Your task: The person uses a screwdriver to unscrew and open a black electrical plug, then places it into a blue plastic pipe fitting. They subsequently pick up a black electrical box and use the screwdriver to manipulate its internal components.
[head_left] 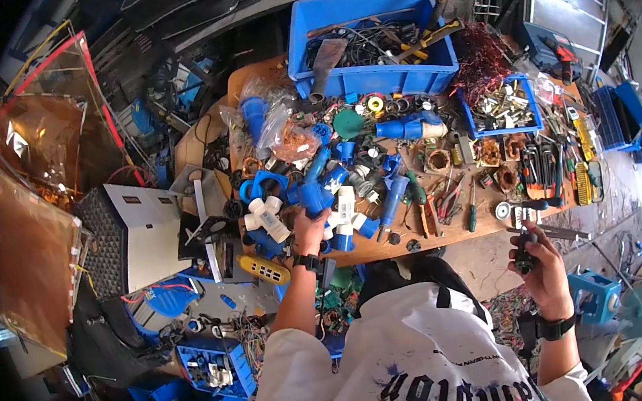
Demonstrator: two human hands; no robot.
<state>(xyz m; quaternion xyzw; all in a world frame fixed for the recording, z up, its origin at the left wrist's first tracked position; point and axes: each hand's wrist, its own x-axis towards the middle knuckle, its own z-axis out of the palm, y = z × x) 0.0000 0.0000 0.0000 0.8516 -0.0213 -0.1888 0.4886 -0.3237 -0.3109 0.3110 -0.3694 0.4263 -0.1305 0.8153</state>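
On the near left part of the workbench, my left hand (311,231) is closed around the lower end of a blue plastic connector (316,198). Beside it lie a white multi-way connector (267,219) and a white-and-blue one (345,210). My right hand (544,262), off the bench's near right edge, grips a small black part (524,252) between thumb and fingers; its exact kind is unclear. Just beyond that hand sits a white device with a round end (507,211). Another blue connector (393,201) lies to the right of my left hand.
A large blue bin (378,79) of cables and tools stands at the back. Right of it is a smaller blue tray (506,130) of metal pieces. Pliers (449,200), a screwdriver (472,209) and a yellow power strip (264,270) lie along the near side.
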